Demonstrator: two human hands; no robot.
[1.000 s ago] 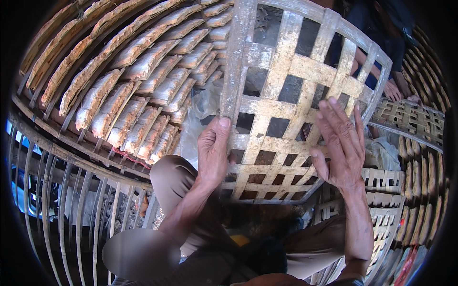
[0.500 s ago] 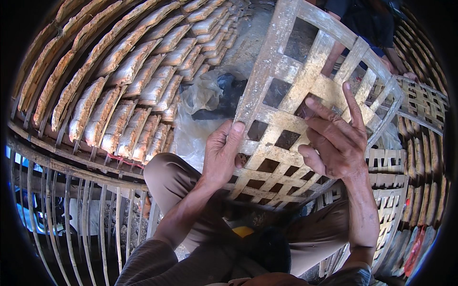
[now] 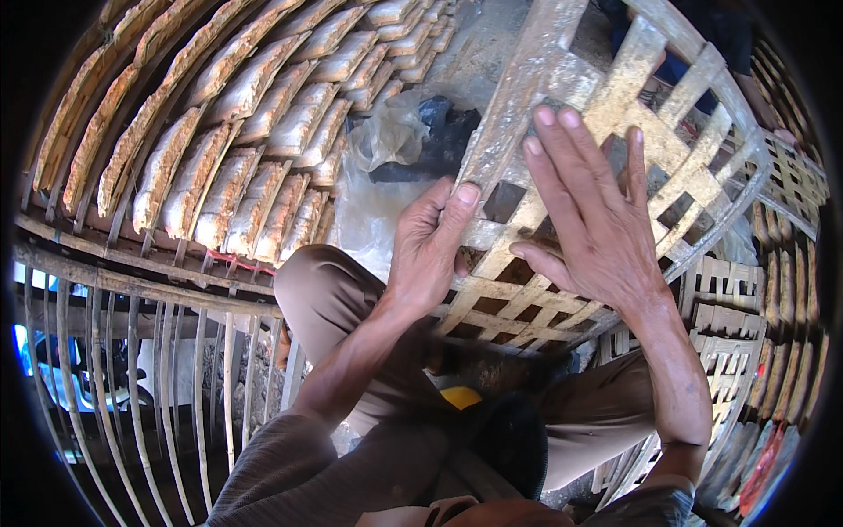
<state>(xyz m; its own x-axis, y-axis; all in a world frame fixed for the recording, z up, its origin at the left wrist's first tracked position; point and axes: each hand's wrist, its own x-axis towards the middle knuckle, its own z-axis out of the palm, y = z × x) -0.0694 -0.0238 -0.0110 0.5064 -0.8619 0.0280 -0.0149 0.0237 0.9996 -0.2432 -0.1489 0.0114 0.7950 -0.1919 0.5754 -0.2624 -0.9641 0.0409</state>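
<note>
Flat tan lattice panel of woven bamboo strips with a weathered grey frame: stood tilted at 2 o'clock of the view, its lower end above the lap. Left hand, near the clock's centre, was clamped on the panel's near side bar, thumb across the front, fingers mostly hidden behind. Right hand, between 2 and 3 o'clock, lay spread over the woven face, palm toward it, thumb out to the side; could not tell how firmly it pressed, if at all. Hands well apart from each other.

Surroundings: at 10 o'clock, overlapping rows of whitish slabs with rough orange-brown edges. Between 11 and 12, a crumpled translucent plastic sheet, just beside the slabs. Brown-trousered left knee between 8 and 9; farther out that way, a railing of thin bamboo slats. Between 3 and 4, a second pale woven panel, near the right forearm. At half past 5, a small yellow patch between the legs, too little showing to identify.
</note>
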